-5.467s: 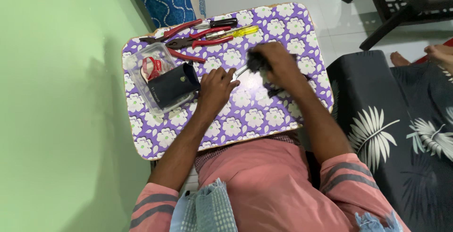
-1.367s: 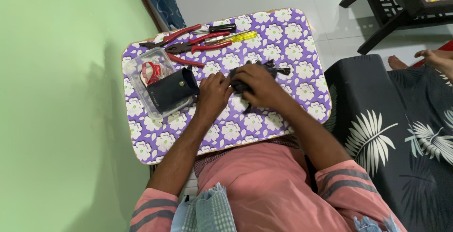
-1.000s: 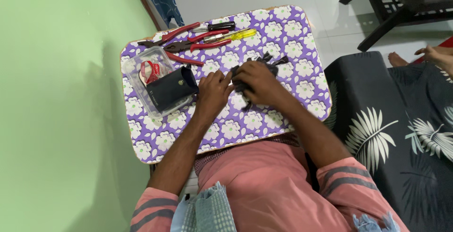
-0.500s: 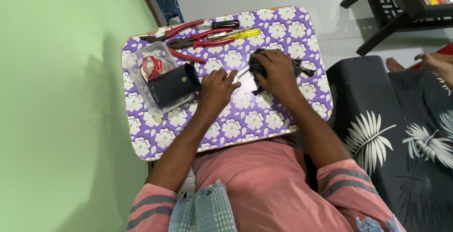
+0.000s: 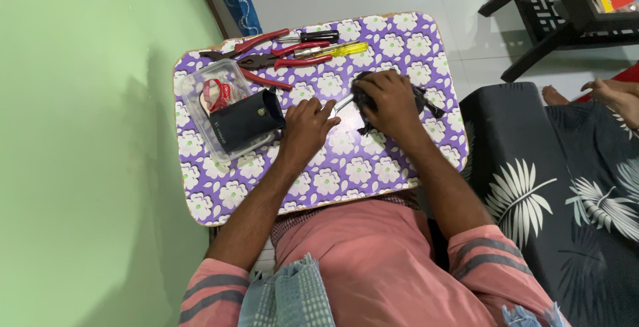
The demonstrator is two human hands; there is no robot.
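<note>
Right hand (image 5: 391,101) grips a black object (image 5: 426,103) beside the dark pouch (image 5: 245,121).

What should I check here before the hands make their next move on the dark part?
1. Right hand covers the dark part: ok.
2. Left hand at the metal tool: ok; exact grip cannot tell.
3. Tool tip seated in the part: cannot tell, hidden.
4. Red-handled pliers and yellow screwdriver lie apart from both hands: ok.
5. Black pouch rests in the clear container: ok.
</note>
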